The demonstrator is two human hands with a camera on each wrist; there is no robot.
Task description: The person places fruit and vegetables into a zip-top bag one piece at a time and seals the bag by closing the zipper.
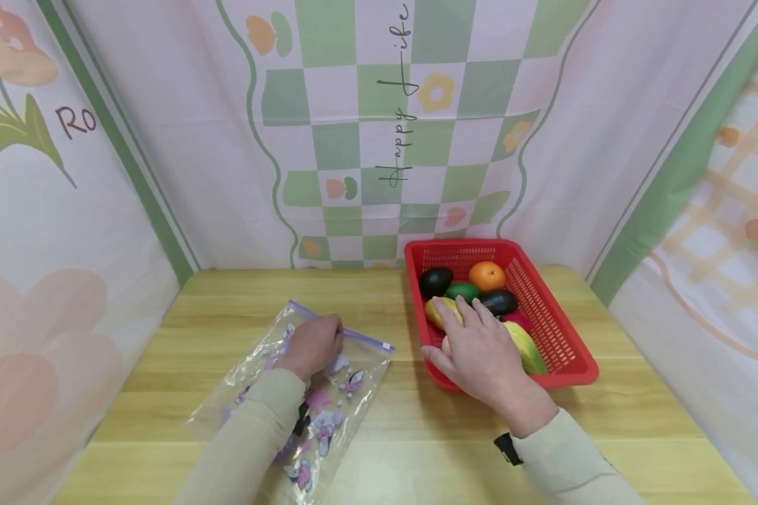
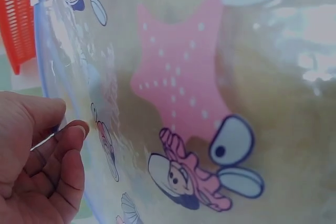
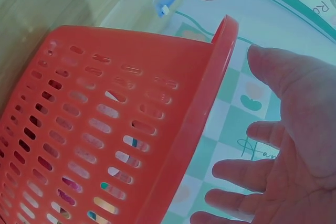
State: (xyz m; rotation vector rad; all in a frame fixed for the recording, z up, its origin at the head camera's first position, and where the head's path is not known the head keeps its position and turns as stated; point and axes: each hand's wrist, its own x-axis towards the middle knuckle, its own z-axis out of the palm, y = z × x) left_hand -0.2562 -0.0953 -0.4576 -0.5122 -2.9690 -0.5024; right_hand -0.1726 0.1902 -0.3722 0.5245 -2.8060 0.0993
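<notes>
In the head view a clear zip bag (image 1: 369,365) with pink and purple cartoon prints lies on the left of the table. My left hand (image 1: 312,345) pinches its top edge near the purple slider strip; the left wrist view shows thumb and forefinger (image 2: 73,129) at that edge. My right hand (image 1: 483,358) hovers over the near side of a red plastic basket (image 1: 559,333), fingers spread and holding nothing. Inside the basket are an orange (image 1: 487,275), a yellow fruit (image 1: 439,314), a dark avocado-like fruit (image 1: 435,281), a dark purple one (image 1: 500,302) and a yellow-green one (image 1: 529,349). The hand partly hides others.
The wooden table (image 1: 417,449) runs back to a curtain (image 1: 379,140) with green checks. Printed cloth also hangs at both sides. The basket's tall slotted wall (image 3: 100,124) stands beside my right hand in the right wrist view.
</notes>
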